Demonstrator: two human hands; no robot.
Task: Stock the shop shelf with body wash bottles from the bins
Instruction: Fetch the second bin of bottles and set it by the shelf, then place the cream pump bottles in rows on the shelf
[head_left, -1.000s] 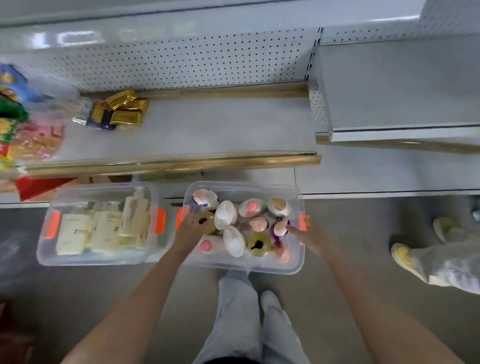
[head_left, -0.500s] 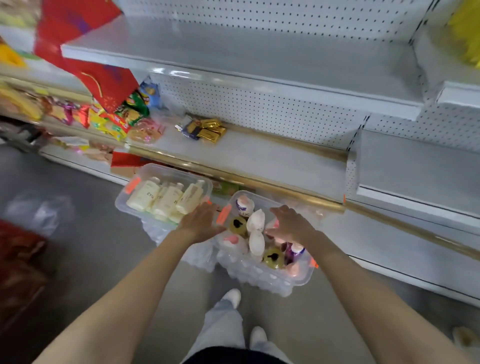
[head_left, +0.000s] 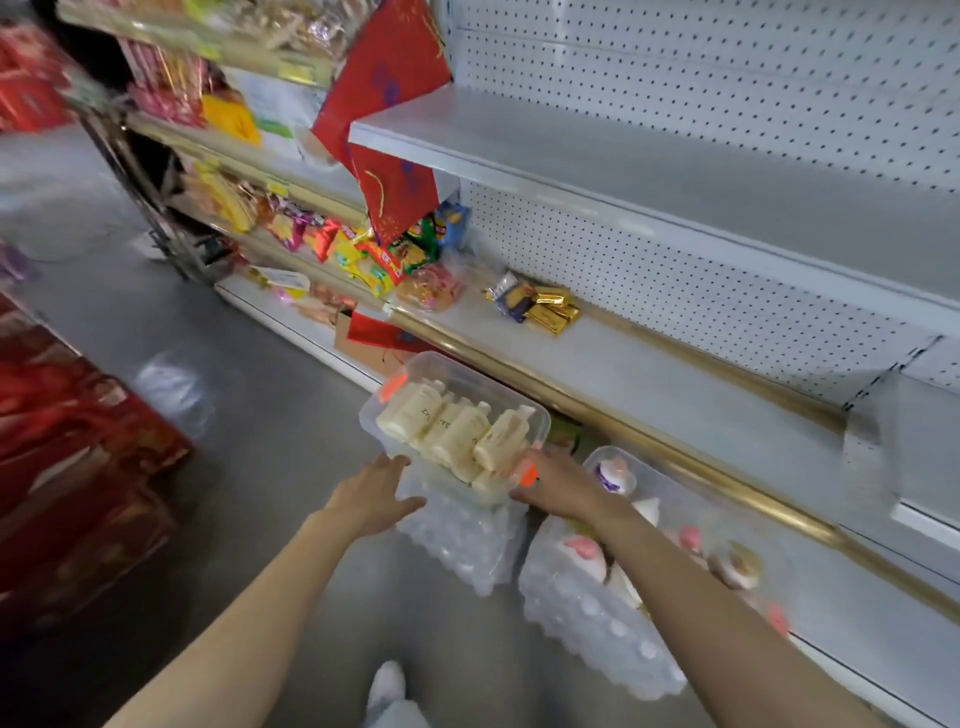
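**A:** Where are the body wash bottles (head_left: 457, 431)?

**B:** In the clear bin (head_left: 457, 545). They are cream-coloured and lie on their sides, packed side by side. Their long axes run across the bin's short width, with the pump ends on its far side, toward the gold-edged shelf (head_left: 649, 374) just beyond it.

**A:** And the grips?

**B:** The left grip (head_left: 374, 493) is at the bin's near wall, with the fingers apart and fairly straight. I cannot tell if it touches the wall or stops just short. The right grip (head_left: 558, 480) lies on the bin's right end by the orange latch (head_left: 529, 475). I cannot tell if its fingers hook the rim.

**A:** Which one is nearer the bottles?

**B:** The right, I judge. The last bottle at that end lies just beside its fingertips.

**A:** Anything else close by?

**B:** A second bin (head_left: 597, 623) of mixed bottles stands just right of the first, under the right forearm.

**A:** What does the next move call for?

**B:** Probably one of two things. Either both grips lift the bin by its walls, or one reaches in from above and closes across a bottle's width, not along its length.
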